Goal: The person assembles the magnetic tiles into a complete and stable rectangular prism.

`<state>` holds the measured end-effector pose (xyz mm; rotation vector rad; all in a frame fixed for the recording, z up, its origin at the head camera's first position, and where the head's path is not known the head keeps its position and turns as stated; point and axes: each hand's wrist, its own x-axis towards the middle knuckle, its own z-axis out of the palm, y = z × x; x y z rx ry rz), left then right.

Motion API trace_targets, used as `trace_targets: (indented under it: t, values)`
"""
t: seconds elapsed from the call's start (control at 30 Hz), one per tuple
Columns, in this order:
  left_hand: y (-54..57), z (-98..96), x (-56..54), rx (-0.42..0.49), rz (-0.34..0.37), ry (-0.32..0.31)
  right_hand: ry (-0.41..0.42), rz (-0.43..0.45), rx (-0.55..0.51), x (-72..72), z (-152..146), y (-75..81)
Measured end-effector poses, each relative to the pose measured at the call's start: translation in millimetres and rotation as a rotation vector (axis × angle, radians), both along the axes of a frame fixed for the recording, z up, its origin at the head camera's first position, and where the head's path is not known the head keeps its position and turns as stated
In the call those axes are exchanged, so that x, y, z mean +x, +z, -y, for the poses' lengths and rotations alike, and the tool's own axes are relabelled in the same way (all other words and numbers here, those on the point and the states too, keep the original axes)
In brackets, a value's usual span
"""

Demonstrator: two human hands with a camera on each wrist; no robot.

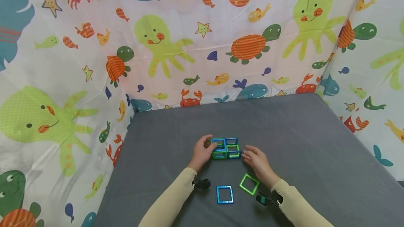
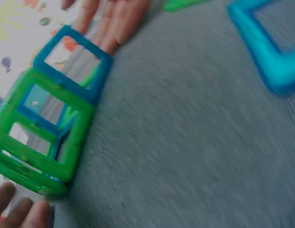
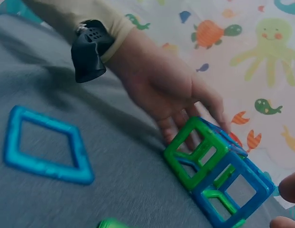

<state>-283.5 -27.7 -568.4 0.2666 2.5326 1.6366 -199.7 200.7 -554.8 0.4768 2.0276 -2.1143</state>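
A box-like build of blue and green square magnetic tiles point(image 1: 220, 155) stands on the grey cloth between my two hands. My left hand point(image 1: 201, 152) holds its left end, the thumb over the top blue tile and the fingers around the end. In the right wrist view, some fingers of this left hand point(image 3: 162, 90) show through the open green frame. At the right end, my right hand point(image 1: 258, 164) has its fingers extended, fingertips right at the blue front tile. In the left wrist view, the right hand point(image 2: 121, 23) appears behind a blue frame.
A loose blue square tile point(image 1: 225, 203) lies flat in front of the build. Right of it, a loose green square tile point(image 1: 242, 186) lies near the right wrist. A white curtain with sea animals point(image 1: 189, 59) surrounds the grey-covered table point(image 1: 151, 139) at the back and sides.
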Motion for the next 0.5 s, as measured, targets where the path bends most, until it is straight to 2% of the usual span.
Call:
trace_targets:
  t: [0.13, 0.23, 0.33, 0.5]
  values:
    - [0.2, 0.6, 1.9, -0.091, -0.125, -0.135, 0.050, -0.050, 0.151, 12.8, -4, 0.4]
    - [0.3, 1.5, 1.6, -0.128, -0.147, -0.210, 0.115, -0.122, 0.318, 24.0, -9, -0.2]
    - [0.3, 2.4, 0.9, -0.141, -0.131, -0.241, 0.196, -0.175, 0.470, 35.5, -13, 0.8]
    - [-3.0, 3.3, -1.0, -0.153, -0.114, -0.248, 0.355, -0.251, 0.619, 51.8, -17, 5.9]
